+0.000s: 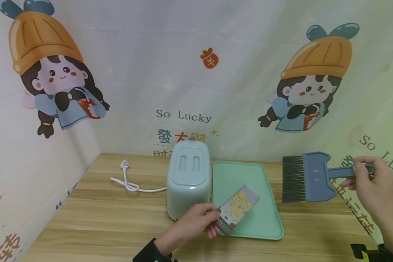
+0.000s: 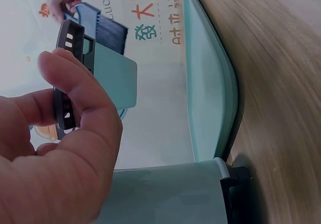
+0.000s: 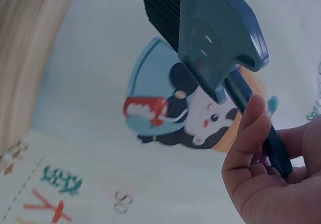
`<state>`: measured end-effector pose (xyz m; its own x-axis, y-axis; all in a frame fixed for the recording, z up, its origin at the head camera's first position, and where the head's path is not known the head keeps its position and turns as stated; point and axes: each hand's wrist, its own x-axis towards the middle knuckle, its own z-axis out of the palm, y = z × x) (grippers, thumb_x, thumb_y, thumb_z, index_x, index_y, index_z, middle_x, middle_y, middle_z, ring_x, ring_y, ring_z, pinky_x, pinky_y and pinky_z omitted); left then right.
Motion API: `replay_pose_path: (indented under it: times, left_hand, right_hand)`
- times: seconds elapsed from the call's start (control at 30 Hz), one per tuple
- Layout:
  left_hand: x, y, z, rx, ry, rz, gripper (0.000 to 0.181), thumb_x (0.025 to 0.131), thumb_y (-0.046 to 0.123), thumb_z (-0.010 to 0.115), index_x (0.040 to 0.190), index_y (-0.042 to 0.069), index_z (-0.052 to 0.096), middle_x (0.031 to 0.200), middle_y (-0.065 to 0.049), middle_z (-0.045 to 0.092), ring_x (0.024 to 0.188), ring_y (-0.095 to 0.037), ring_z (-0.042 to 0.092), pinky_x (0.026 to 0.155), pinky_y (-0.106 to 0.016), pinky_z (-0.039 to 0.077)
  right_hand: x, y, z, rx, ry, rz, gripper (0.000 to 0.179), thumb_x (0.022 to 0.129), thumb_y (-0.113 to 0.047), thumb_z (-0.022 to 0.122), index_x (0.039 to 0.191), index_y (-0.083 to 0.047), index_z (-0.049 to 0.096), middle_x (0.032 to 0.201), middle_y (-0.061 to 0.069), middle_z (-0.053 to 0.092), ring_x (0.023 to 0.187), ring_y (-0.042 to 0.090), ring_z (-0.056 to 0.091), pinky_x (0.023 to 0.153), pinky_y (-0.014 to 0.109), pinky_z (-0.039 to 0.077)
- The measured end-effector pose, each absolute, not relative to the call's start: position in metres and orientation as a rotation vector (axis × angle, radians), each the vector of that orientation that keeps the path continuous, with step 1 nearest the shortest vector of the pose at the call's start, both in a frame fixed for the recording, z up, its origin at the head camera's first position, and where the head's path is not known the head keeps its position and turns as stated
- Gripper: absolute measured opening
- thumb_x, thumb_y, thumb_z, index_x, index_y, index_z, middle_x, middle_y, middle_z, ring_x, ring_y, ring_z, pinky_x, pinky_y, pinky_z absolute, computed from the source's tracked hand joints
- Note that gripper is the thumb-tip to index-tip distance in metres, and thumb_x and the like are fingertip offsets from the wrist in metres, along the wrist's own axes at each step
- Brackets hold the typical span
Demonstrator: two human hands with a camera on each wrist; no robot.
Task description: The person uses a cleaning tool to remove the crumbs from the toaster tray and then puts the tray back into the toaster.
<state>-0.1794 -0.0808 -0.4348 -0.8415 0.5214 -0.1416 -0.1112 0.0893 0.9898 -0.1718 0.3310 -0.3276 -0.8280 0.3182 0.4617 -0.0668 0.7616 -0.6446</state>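
My left hand (image 1: 199,218) pinches one end of a flat metal crumb tray (image 1: 249,198) by its dark slotted edge. Yellowish crumbs (image 1: 239,205) lie scattered over its upper face. In the head view it overlaps a mint-green serving tray (image 1: 249,173); the left wrist view shows it raised above that tray. Off to the right, my right hand (image 1: 374,185) grips the handle of a blue brush (image 1: 317,178), whose black bristles (image 3: 163,8) point left in the head view, apart from the crumbs. A pale green toaster (image 1: 190,196) stands left of the serving tray.
The toaster's white power cord (image 1: 131,185) lies looped on the wooden table (image 1: 118,222), its plug (image 1: 124,164) toward the back. A printed cloth (image 1: 134,72) with cartoon figures hangs behind the table and along its sides.
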Motion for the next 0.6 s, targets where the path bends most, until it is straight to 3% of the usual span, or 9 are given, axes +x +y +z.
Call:
replay_pose_path:
  times: [0.13, 0.3, 0.6]
  left_hand:
    - [-0.18, -0.079, -0.438, 0.397, 1.92, 1.797, 0.021, 0.106, 0.016, 0.055, 0.109, -0.001, 0.068, 0.08, -0.004, 0.066, 0.064, -0.01, 0.06, 0.057, -0.019, 0.052]
    - [-0.179, -0.076, -0.44, 0.394, 1.933, 1.785, 0.02, 0.106, 0.016, 0.055, 0.107, 0.0, 0.067, 0.078, -0.002, 0.065, 0.062, -0.01, 0.059, 0.056, -0.019, 0.05]
    - [-0.179, -0.078, -0.441, 0.398, 1.976, 1.757, 0.02, 0.107, 0.017, 0.054, 0.103, 0.002, 0.067, 0.076, -0.001, 0.064, 0.061, -0.009, 0.057, 0.056, -0.02, 0.048]
  right_hand:
    - [-0.175, 0.308, -0.32, -0.098, -2.349, 0.933, 0.036, 0.115, -0.02, 0.037, 0.14, -0.001, 0.054, 0.078, -0.001, 0.062, 0.061, -0.003, 0.06, 0.055, 0.015, 0.048]
    - [-0.179, 0.284, -0.319, 0.086, -2.292, 1.063, 0.028, 0.115, -0.016, 0.041, 0.131, -0.004, 0.061, 0.082, -0.013, 0.064, 0.066, -0.001, 0.067, 0.059, 0.015, 0.053]
    - [-0.196, 0.244, -0.336, 0.235, -2.273, 1.332, 0.028, 0.115, -0.017, 0.042, 0.13, -0.002, 0.061, 0.086, 0.0, 0.064, 0.068, 0.009, 0.069, 0.062, 0.02, 0.058]
